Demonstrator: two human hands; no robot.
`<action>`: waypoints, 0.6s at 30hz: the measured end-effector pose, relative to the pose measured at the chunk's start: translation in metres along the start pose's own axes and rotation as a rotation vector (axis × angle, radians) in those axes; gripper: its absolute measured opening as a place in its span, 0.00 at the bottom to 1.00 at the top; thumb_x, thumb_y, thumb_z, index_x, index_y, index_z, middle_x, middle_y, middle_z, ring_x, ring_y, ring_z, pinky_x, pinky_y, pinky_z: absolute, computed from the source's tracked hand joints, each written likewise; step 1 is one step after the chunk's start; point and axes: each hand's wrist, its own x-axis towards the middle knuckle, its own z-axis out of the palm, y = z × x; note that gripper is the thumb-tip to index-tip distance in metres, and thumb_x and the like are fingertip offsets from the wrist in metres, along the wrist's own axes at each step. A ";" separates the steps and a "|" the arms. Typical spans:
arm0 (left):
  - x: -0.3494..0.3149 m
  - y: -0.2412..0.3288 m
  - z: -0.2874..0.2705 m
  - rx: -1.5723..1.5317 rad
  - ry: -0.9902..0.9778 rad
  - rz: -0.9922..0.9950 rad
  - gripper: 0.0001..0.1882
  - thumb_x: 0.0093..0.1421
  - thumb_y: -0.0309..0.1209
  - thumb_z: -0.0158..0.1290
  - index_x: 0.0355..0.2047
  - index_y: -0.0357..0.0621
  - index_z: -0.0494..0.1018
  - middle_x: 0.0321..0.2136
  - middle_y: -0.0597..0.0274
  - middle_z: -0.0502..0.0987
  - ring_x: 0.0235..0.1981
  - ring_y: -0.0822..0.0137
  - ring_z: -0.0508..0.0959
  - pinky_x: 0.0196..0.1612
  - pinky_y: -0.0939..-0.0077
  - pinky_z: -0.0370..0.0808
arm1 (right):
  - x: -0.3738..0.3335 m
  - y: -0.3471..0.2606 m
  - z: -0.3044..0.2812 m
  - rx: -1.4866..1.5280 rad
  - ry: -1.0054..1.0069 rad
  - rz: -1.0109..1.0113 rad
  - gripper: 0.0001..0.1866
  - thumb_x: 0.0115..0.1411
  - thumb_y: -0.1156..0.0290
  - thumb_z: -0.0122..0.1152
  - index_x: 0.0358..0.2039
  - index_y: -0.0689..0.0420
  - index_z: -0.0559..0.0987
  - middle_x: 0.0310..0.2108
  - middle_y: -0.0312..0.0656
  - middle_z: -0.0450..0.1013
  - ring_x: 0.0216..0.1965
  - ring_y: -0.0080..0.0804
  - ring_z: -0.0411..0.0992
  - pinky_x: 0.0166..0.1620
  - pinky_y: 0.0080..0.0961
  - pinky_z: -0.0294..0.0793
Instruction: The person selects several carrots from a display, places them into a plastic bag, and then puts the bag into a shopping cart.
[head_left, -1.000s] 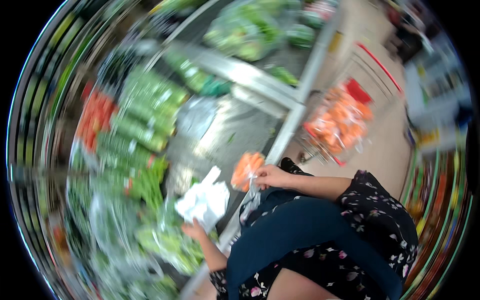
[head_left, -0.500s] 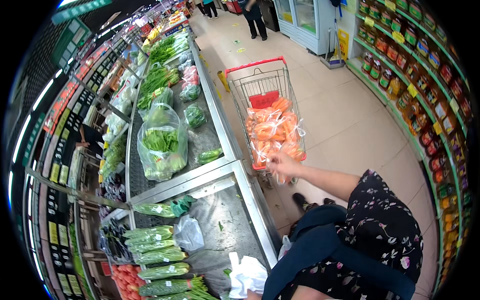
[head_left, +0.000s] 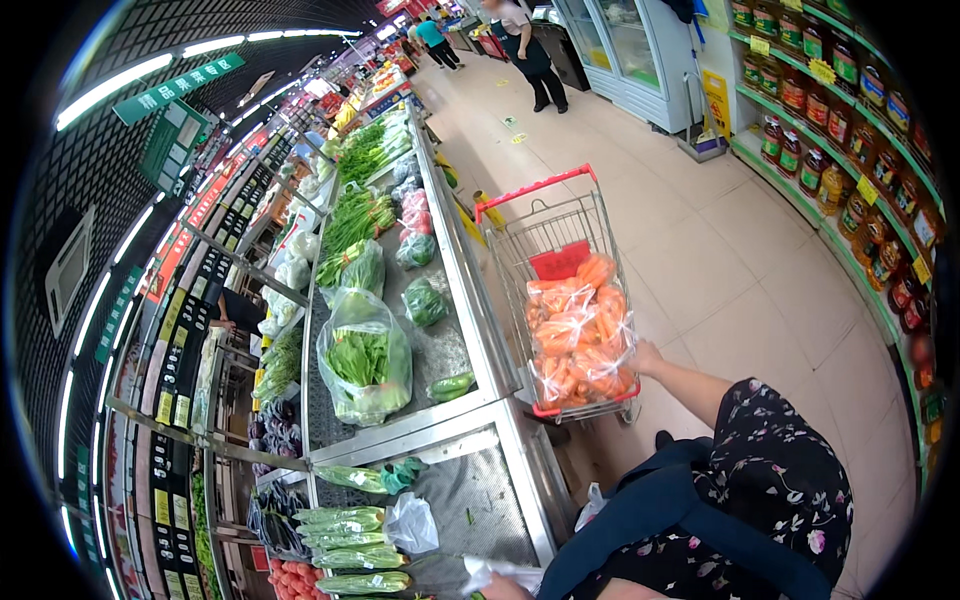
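A wire shopping cart [head_left: 612, 217] with red trim stands ahead, just right of the produce counter. Several tied clear bags of carrots [head_left: 580, 330] fill its near end. My right hand [head_left: 650, 360] is at the cart's right side beside the carrots, fingers closed at the rim and partly hidden. Low at the bottom edge, my left hand [head_left: 508, 588] is closed on a white plastic bag [head_left: 480, 568] above the counter; most of that hand is cut off by the frame.
The metal produce counter [head_left: 490, 385] holds bagged leafy greens [head_left: 362, 365], wrapped long green vegetables [head_left: 345, 540] and a crumpled clear bag [head_left: 412, 525]. Jar shelves [head_left: 850, 195] line the right. Farther off, a person in an apron [head_left: 530, 55] stands near a glass-door fridge [head_left: 630, 60].
My right hand has moved from the cart's near edge to its right side. The cart sits closer to me and the counter. The view has tilted up.
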 end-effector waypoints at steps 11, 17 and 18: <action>-0.040 0.124 0.266 -0.126 -0.832 0.158 0.23 0.48 0.18 0.45 0.48 0.34 0.63 0.39 0.55 0.72 0.39 0.63 0.73 0.43 0.72 0.69 | 0.007 0.066 0.032 0.104 -0.407 0.473 0.35 0.56 0.60 0.54 0.51 0.78 0.56 0.24 0.57 0.71 0.14 0.38 0.71 0.15 0.29 0.72; -0.006 0.114 0.353 -0.060 -0.969 -0.144 0.14 0.49 0.20 0.46 0.39 0.35 0.67 0.32 0.53 0.73 0.30 0.59 0.75 0.33 0.65 0.73 | 0.022 0.086 0.057 0.214 -0.442 0.580 0.37 0.54 0.54 0.54 0.53 0.70 0.55 0.30 0.56 0.70 0.22 0.41 0.69 0.22 0.30 0.68; 0.003 0.111 0.367 -0.078 -0.993 -0.224 0.13 0.49 0.20 0.46 0.38 0.35 0.68 0.31 0.52 0.73 0.29 0.57 0.75 0.32 0.63 0.73 | 0.025 0.089 0.060 0.204 -0.452 0.576 0.37 0.54 0.53 0.54 0.54 0.69 0.56 0.32 0.55 0.70 0.24 0.41 0.69 0.24 0.31 0.68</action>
